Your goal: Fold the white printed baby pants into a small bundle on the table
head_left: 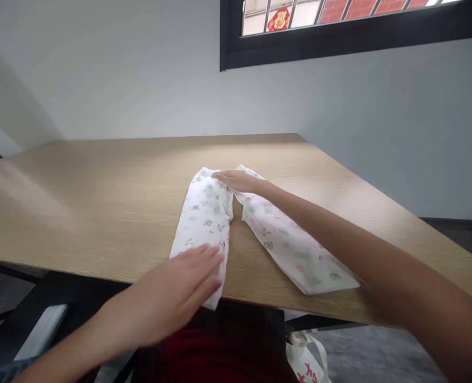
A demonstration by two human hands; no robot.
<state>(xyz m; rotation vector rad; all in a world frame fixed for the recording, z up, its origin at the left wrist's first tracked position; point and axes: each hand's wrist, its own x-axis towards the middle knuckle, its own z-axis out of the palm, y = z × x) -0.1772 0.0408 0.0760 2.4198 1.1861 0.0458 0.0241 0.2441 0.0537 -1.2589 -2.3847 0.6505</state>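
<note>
trousers point(204, 213): waist far, legs near | left hand point(176, 290); right hand point(239, 182): fingers flat, together

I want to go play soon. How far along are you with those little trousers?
Done: the small white printed cloth trousers lie flat on the light wooden table, legs spread apart. In hand: the left hand presses the near leg end at the table edge, the right hand rests flat on the waistband. Left: no fold shows yet, so probably all the folding.
</note>
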